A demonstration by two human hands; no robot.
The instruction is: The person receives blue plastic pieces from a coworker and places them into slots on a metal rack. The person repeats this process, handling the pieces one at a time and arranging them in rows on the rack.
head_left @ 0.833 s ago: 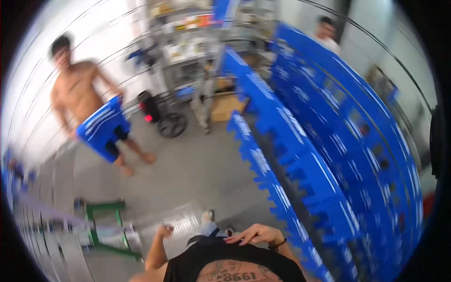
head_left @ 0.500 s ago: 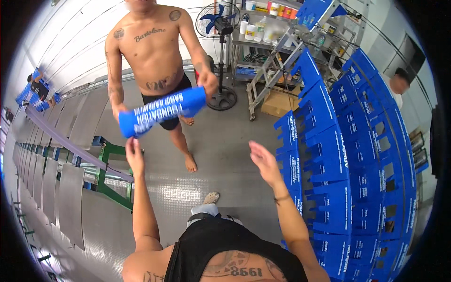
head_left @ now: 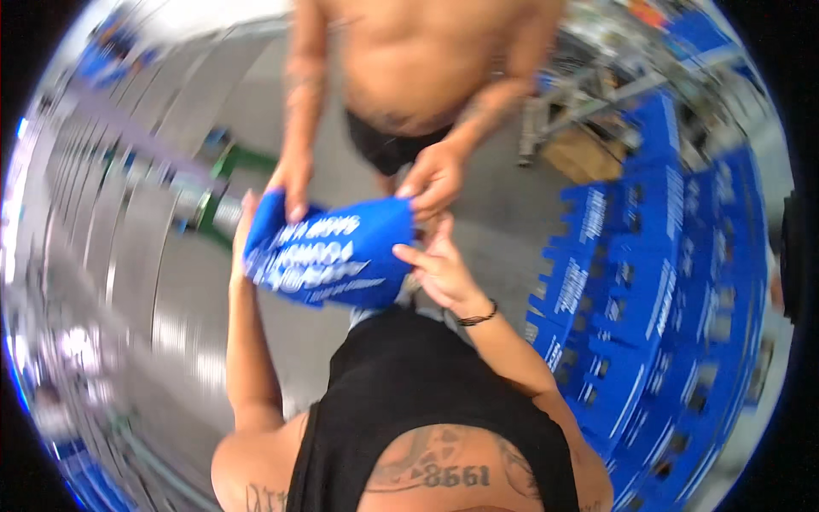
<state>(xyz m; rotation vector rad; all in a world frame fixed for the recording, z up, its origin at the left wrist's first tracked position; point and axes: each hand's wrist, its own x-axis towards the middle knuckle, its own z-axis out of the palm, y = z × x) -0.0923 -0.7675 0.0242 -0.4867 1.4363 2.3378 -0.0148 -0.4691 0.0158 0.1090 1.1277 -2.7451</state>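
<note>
Four bare hands meet around one bright blue, cloth-like folded sheet with white printing (head_left: pixel 341 256), which lies between us and the facing co-worker (head_left: pixel 418 64), just in front of our black sleeveless top (head_left: pixel 418 367). Our left hand (head_left: pixel 246 229) touches the sheet's left edge; its fingers are mostly hidden, so we cannot tell whether they have closed on it. Our right hand (head_left: pixel 445 271), above a thin black bracelet (head_left: pixel 478 317), lays its thumb over the right edge, fingers spread beyond; whether it grips, we cannot tell. Both co-worker's hands are clamped on the upper edge, and the co-worker's head is cut off by the top of the view. Motion blur softens the shelf clutter at upper right, the brown cardboard box (head_left: pixel 584 155) and the green metal frame (head_left: pixel 243 160), while the hanging rows of blue printed panels (head_left: pixel 589 282) run out of sight at the rim. Half a second ago the co-worker stood farther off and our right hand was well apart from the sheet; now it has come to its edge.
</note>
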